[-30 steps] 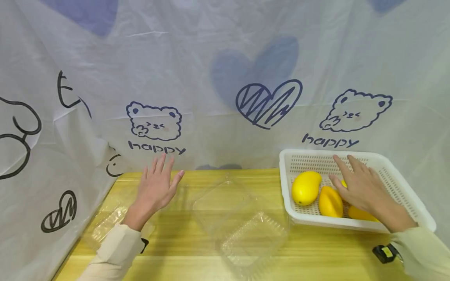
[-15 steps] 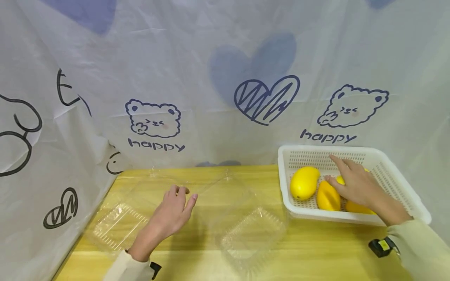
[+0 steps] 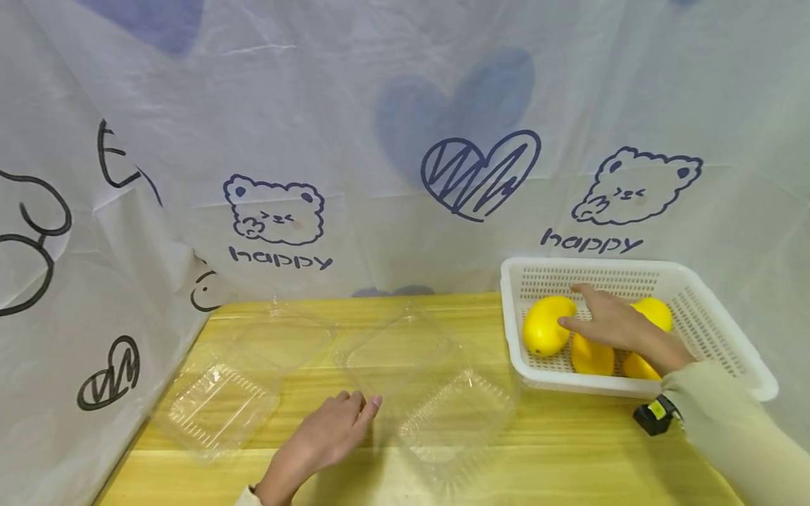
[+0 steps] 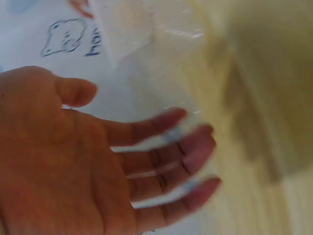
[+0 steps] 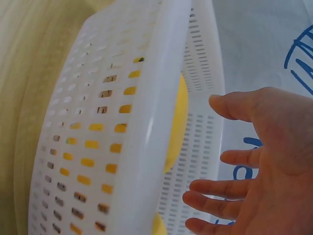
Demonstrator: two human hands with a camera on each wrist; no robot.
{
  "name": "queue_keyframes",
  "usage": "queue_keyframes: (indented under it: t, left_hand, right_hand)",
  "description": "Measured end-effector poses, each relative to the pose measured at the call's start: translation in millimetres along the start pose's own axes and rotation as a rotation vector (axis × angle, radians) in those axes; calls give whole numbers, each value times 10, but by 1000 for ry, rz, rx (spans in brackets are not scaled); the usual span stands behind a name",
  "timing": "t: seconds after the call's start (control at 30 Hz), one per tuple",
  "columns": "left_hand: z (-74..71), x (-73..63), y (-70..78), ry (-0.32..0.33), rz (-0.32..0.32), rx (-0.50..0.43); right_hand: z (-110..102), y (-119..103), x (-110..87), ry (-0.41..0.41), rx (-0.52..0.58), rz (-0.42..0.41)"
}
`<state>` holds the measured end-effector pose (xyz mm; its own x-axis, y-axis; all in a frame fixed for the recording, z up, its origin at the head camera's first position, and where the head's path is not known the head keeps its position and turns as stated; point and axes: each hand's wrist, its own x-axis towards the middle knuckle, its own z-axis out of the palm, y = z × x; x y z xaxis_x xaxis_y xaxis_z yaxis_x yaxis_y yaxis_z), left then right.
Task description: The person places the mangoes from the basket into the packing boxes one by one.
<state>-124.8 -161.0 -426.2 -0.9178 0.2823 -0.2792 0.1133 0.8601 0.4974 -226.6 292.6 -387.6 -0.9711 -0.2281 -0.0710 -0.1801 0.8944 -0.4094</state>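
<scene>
My right hand (image 3: 607, 320) hovers over the white basket (image 3: 715, 337), thumb and fingers spread and holding nothing. Its thumb overlaps the leftmost yellow mango (image 3: 544, 330) in the head view. Another mango (image 3: 593, 358) lies just below that hand, and a further mango (image 3: 654, 313) shows behind the wrist. In the right wrist view the palm and relaxed fingers are beside the basket's rim (image 5: 151, 112). My left hand (image 3: 329, 432) holds nothing, its fingers loosely bent, close to the left side of a clear plastic clamshell box (image 3: 455, 422) with its lid open.
A second clear clamshell box (image 3: 218, 407) lies open on the wood-grain table (image 3: 569, 450) at the left. A white printed curtain (image 3: 373, 232) hangs behind the table and along its left side.
My left hand has come down and to the right, from over the left clamshell box to beside the right one. My right hand has shifted left in the basket toward the leftmost mango.
</scene>
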Motion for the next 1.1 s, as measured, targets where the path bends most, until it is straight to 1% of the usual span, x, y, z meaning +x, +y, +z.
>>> queue_keyframes:
  t: [0.07, 0.13, 0.27, 0.33, 0.43, 0.57, 0.63, 0.77, 0.83, 0.93, 1.0, 1.1]
  left_hand:
    - [63, 12, -9, 1, 23, 6]
    - [130, 19, -3, 11, 21, 14]
    - [263, 28, 47, 14, -24, 30]
    - [325, 37, 77, 22, -32, 22]
    - [404, 48, 124, 55, -35, 10]
    - [458, 48, 172, 73, -31, 0]
    - [471, 49, 186, 73, -20, -8]
    - [493, 53, 188, 68, 18, -21]
    - [507, 54, 185, 73, 31, -29]
    - [535, 62, 177, 104, 49, -40]
    - [556, 68, 170, 131, 55, -52]
    - [586, 70, 153, 174, 68, -56]
  right_hand:
    - [-3, -31, 36, -10, 0, 19]
    - [-7, -59, 73, -17, 7, 34]
    - [7, -118, 166, -49, 17, 59]
    - [19, -143, 217, -74, 21, 75]
    - [31, -174, 276, -128, 35, 110]
    - [42, -197, 322, -190, 48, 173]
    - [53, -206, 338, -202, 56, 204]
    - [85, -241, 358, -213, 85, 230]
    - [104, -263, 366, -217, 91, 228]
    - [126, -319, 384, -226, 65, 229]
    - [141, -349, 408, -226, 27, 221]
    - [157, -394, 445, -253, 40, 250]
